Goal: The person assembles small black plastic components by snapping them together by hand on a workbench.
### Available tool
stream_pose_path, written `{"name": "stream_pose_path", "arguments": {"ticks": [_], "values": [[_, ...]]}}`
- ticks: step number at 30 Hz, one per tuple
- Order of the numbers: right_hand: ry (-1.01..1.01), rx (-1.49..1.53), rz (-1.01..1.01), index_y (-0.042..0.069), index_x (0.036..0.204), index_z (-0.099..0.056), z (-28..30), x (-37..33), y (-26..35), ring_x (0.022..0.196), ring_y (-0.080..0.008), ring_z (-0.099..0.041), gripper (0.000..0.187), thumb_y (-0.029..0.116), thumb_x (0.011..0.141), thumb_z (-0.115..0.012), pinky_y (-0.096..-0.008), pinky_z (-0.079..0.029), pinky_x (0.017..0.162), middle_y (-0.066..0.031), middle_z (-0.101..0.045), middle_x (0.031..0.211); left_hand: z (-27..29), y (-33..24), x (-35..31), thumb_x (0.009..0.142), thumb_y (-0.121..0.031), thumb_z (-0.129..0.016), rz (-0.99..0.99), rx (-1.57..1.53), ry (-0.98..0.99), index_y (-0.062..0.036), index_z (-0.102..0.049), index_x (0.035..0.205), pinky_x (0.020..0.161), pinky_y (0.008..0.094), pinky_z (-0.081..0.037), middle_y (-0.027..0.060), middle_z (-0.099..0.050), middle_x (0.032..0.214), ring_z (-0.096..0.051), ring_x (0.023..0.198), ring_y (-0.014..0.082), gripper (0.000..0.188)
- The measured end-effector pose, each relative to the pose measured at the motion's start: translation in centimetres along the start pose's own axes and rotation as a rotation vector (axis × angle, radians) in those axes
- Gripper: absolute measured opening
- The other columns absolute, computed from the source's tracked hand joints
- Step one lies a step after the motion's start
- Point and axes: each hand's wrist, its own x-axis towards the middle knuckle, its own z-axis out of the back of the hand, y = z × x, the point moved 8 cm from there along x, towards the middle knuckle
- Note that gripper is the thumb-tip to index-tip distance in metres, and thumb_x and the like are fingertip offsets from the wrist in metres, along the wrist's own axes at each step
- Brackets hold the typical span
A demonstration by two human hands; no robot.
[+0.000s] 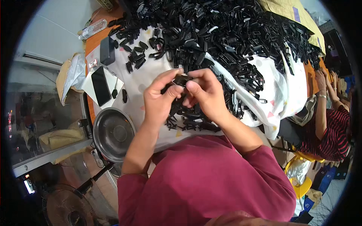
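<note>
Between my two hands, above the near part of the table, is a small black plastic part (181,80). My left hand (161,93) pinches it with thumb and fingertips from one side. From the other side my right hand (206,92) grips it with its thumb and curled fingers. The fingers hide much of the part, so its exact kind cannot be made out. Beneath and beyond my hands lies a large heap of similar black plastic parts (203,28), spread over a white patterned cloth (134,81).
A round metal pan (113,133) sits at the table's left edge. Near it are a black phone (100,86), a dark box (107,51) and a clear bottle (93,29). A fan (69,207) stands lower left. At right, another person's arms (321,98) reach the table.
</note>
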Motion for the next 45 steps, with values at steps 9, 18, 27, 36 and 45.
{"name": "stream_pose_path", "arguments": {"ticks": [9,18,27,36,45], "values": [[0.103,-0.385,0.260,-0.003,0.097,-0.051,-1.6,-0.5,2.4,0.068,-0.0085,-0.057,0.024,0.012,0.081,-0.060,-0.0214,-0.047,0.059,-0.0059,-0.060,0.076,-0.1,0.5,-0.7,0.085,-0.015,-0.054,0.258,-0.548,0.038,0.0033,-0.054,0.102,0.048,0.0196,-0.037,0.0033,-0.055,0.072,-0.046,0.055,0.0064,0.025],[-0.395,-1.504,0.543,0.006,0.090,-0.063,11.3,7.3,9.1,0.077,-0.0268,-0.058,0.017,0.009,0.074,-0.059,-0.0320,-0.046,0.066,-0.0099,-0.059,0.083,15.0,-5.1,-6.3,0.074,-0.015,-0.064,0.049,1.321,-0.481,-0.0037,-0.059,0.095,0.074,0.0328,-0.043,0.0106,-0.058,0.092,-0.055,0.081,0.0260,0.025],[-0.023,-2.038,0.646,0.007,0.087,-0.062,2.0,17.2,4.1,0.090,-0.0241,-0.050,0.019,0.010,0.068,-0.057,-0.0310,-0.047,0.072,-0.0058,-0.056,0.096,5.4,-4.1,2.6,0.070,-0.023,-0.066,-0.350,1.369,-0.314,-0.0081,-0.061,0.097,0.088,0.0383,-0.037,0.0133,-0.050,0.113,-0.045,0.104,0.0312,0.030],[-0.199,-1.229,0.351,0.005,0.096,-0.057,8.2,12.5,8.2,0.067,-0.0198,-0.058,0.035,0.019,0.067,-0.071,-0.0277,-0.045,0.065,-0.0093,-0.061,0.071,-0.1,2.9,6.6,0.068,-0.025,-0.065,0.047,1.463,0.289,-0.0060,-0.065,0.078,0.072,0.0400,-0.045,0.0125,-0.060,0.083,-0.056,0.083,0.0298,0.021],[-0.026,0.073,0.043,0.001,0.121,-0.042,5.2,7.3,5.4,0.061,-0.0133,-0.058,0.045,0.007,0.080,-0.059,-0.0189,-0.046,0.044,-0.0105,-0.057,0.083,0.6,3.0,5.9,0.079,-0.009,-0.059,0.101,0.182,0.140,-0.0033,-0.055,0.109,0.072,0.0249,-0.046,0.0059,-0.060,0.095,-0.057,0.081,0.0140,0.030]]}}
